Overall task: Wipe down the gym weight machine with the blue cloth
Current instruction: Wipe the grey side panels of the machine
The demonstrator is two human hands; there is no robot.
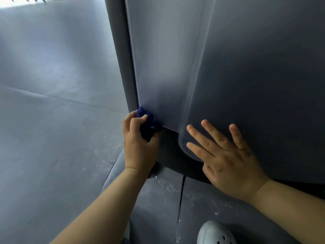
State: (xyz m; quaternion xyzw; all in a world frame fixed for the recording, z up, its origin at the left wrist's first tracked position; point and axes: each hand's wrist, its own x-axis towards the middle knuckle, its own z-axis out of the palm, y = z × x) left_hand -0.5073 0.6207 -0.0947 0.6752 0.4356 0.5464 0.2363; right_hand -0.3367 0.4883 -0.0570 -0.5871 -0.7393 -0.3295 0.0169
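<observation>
The blue cloth (148,125) is bunched up and pressed against the lower left corner of the weight machine's grey panel (246,67). It is clutched by the left grip (139,143), whose fingers are curled round it. The right grip (226,159) is laid flat on the panel just to the right, fingers straight and spread, nothing held. White specks are scattered on the dark floor (52,120) below, where a pale perforated shoe (214,233) is seen.
</observation>
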